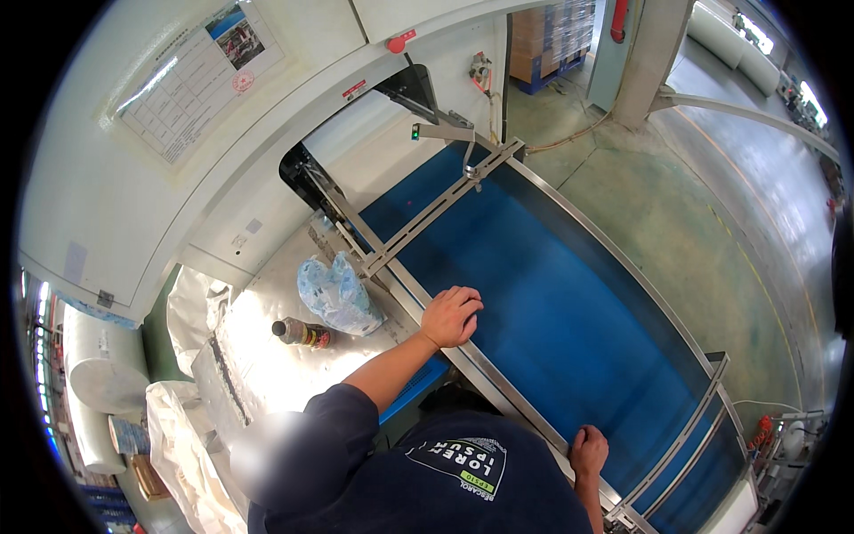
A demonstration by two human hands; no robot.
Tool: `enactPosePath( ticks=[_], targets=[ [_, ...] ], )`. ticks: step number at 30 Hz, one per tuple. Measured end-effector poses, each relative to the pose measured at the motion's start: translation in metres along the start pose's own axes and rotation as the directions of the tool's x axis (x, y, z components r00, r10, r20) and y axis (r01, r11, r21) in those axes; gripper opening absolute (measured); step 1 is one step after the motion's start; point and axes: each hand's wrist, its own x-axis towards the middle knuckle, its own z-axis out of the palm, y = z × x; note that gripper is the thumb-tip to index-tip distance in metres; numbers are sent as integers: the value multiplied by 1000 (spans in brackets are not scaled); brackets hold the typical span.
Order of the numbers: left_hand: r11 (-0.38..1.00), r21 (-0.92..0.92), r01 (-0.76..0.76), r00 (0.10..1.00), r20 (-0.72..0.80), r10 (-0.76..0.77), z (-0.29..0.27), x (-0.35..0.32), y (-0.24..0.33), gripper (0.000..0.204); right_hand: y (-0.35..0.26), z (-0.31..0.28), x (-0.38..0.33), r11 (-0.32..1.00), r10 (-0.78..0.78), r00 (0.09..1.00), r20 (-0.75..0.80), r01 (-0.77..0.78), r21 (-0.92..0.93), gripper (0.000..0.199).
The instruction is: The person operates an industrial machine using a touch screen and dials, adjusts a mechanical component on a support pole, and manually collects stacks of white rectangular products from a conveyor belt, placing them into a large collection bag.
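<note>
My left hand [452, 316] rests palm down on the metal side rail [498, 383] of a blue conveyor belt [551, 294], fingers curled over the rail's edge. Lower down the same rail, my right hand [589, 449] grips the edge with closed fingers. The belt surface carries nothing and runs out of a white machine housing [205, 169]. A metal guide bar [436, 209] crosses the belt diagonally near the machine opening.
A crumpled blue-and-clear plastic bag [336, 295] and a dark bottle [301, 333] lie on a shiny metal shelf [267, 365] left of the rail. White sacks [182, 427] and rolls [102, 374] stand at far left. Green floor [676, 214] spreads right of the belt.
</note>
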Motion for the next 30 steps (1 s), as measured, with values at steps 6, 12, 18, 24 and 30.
enactPosePath(
  ticks=[6,12,18,24,30],
  targets=[
    [1000,-3,-6,1000,-7,6,0,-1,0,19,0,0,0,1000,-5,1000,-1,5,-5,18],
    [1000,-3,-1,1000,-3,1,2,0,-1,19,3,2,0,1000,-9,1000,-7,9,4,19],
    [1000,-1,4,1000,0,-4,4,0,-1,19,0,-1,1,1000,-5,1000,-4,5,-9,19],
    [1000,1,20,1000,3,-20,0,-2,1,19,4,2,-1,1000,-12,1000,10,12,-9,19],
    [999,-24,29,999,24,-28,4,1,1,20,9,5,-6,999,17,998,58,-15,-33,18]
  ],
)
